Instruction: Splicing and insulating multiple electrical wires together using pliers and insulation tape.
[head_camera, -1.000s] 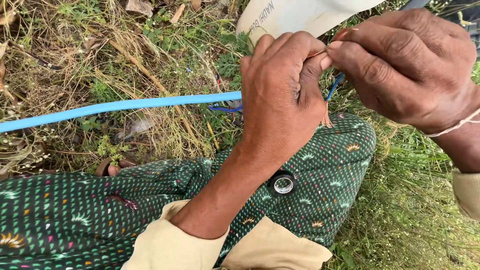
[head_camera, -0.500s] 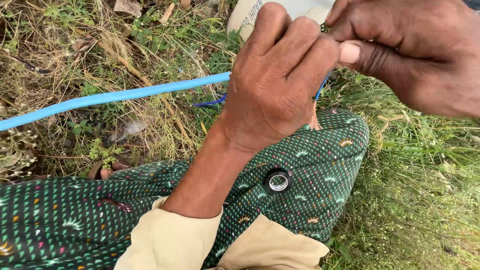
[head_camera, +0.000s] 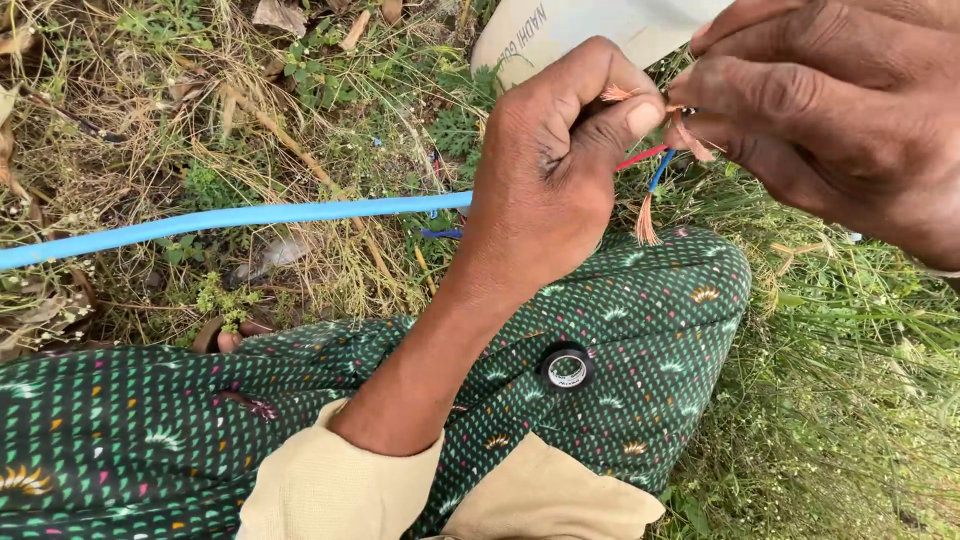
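Lowered, left hand and right hand pinch bare copper strands

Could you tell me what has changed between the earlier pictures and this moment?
The hands have parted a little: the right hand now sits higher and further right, and the bare copper strands, with red and blue inner wires, show between it and the left hand. Both hands still pinch the wire ends. The blue cable and the tape roll on the patterned cloth lie as before.
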